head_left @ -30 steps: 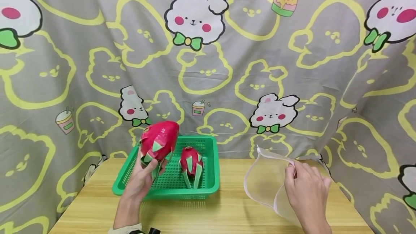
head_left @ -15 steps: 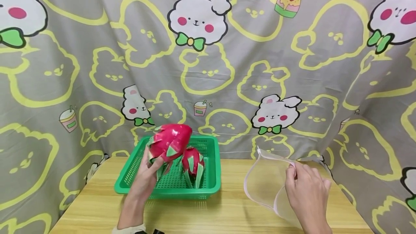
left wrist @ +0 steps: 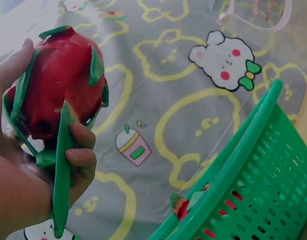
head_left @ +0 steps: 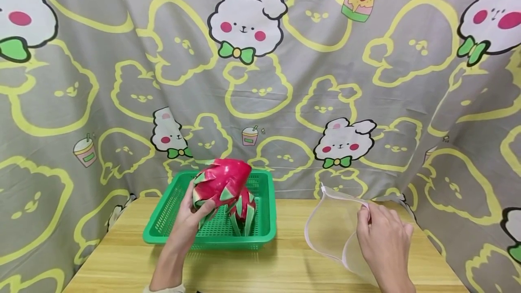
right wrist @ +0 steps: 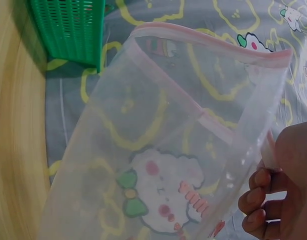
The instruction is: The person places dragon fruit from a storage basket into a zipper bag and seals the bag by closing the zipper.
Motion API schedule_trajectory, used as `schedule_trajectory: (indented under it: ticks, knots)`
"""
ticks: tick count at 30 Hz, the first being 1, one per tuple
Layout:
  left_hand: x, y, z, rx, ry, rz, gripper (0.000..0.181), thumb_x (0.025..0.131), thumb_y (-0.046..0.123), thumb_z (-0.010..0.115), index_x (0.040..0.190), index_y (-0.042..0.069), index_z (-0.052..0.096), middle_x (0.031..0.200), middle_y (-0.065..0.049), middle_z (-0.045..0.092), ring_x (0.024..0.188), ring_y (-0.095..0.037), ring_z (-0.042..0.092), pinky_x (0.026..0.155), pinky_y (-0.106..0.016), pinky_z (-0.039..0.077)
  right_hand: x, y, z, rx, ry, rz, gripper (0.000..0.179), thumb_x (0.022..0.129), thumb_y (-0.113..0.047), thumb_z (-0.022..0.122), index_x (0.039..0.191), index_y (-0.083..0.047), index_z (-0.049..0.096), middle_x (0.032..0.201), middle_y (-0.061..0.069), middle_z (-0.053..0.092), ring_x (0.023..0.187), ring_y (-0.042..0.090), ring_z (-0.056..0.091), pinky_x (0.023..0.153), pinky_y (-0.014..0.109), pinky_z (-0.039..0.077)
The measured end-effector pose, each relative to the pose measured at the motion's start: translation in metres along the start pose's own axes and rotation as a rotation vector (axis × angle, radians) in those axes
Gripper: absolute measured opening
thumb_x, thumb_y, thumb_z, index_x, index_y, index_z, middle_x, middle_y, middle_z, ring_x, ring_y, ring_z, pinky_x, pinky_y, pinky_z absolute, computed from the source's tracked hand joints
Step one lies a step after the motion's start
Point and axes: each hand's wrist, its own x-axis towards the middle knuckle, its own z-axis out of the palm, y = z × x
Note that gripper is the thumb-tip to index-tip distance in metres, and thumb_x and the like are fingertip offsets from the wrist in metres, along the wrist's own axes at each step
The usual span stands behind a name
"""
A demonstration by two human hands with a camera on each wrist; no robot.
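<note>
My left hand (head_left: 193, 217) grips a red dragon fruit (head_left: 226, 180) with green scales, raised over the green basket (head_left: 228, 240). In the left wrist view the fingers curl round the lower end of that fruit (left wrist: 63, 80), among its long scales. A second dragon fruit (head_left: 245, 207) lies in the basket, partly covered by the held one in the head view. To the right, my right hand (head_left: 384, 243) pinches the edge of a clear plastic zip bag (head_left: 331, 225) with pale pink edging. Its mouth (right wrist: 208, 42) stands wide apart in the right wrist view, and only clear plastic shows inside.
The perforated basket stands at the back left of a wooden table (head_left: 285, 266). A grey curtain (head_left: 260, 94) printed with rabbits and yellow outlines hangs right behind the table. Bare wood separates the basket from the bag.
My left hand has carried the dragon fruit to the right and slightly down, tipping it over sideways, so it now overlaps the second fruit. The right hand and bag have stayed nearly still.
</note>
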Motion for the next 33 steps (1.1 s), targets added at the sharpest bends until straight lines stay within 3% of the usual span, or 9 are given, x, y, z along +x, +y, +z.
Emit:
schedule_trajectory:
  ticks: [9,15,22,33]
  knots:
    - [-0.001,0.003,0.017,0.035,-0.009,-0.072,0.081,0.096,0.023,0.071,0.162,0.021,0.024,0.153,-0.014,0.039,0.136,-0.032,0.041,0.095,-0.031,0.053,0.001,-0.001,0.0,-0.001,0.01,-0.007,0.041,0.101,-0.014,0.05,0.061,-0.018,0.039,0.061,0.001,0.047,0.073,0.034,0.055,0.063,0.048,0.024]
    - [-0.001,0.0,0.028,0.024,-0.039,-0.135,0.089,0.092,0.023,0.077,0.163,0.015,0.025,0.153,-0.017,0.044,0.136,-0.035,0.045,0.096,-0.031,0.053,-0.001,0.0,0.0,0.001,-0.003,0.008,0.042,0.101,-0.016,0.05,0.061,-0.019,0.039,0.061,0.001,0.045,0.074,0.033,0.055,0.064,0.049,0.025]
    - [-0.001,-0.005,0.039,-0.004,-0.082,-0.15,0.081,0.088,0.019,0.08,0.157,0.018,0.037,0.146,-0.017,0.05,0.129,-0.033,0.053,0.094,-0.035,0.055,-0.001,0.001,0.001,0.005,-0.002,0.003,0.042,0.102,-0.017,0.051,0.062,-0.019,0.039,0.062,0.001,0.047,0.078,0.035,0.057,0.065,0.05,0.025]
    - [-0.004,-0.012,0.061,0.011,-0.126,-0.169,0.083,0.088,0.023,0.08,0.158,0.016,0.037,0.146,-0.017,0.051,0.129,-0.032,0.054,0.093,-0.035,0.055,0.0,0.0,0.001,0.003,-0.002,-0.008,0.045,0.103,-0.019,0.051,0.06,-0.02,0.038,0.06,0.0,0.046,0.082,0.038,0.06,0.067,0.053,0.027]
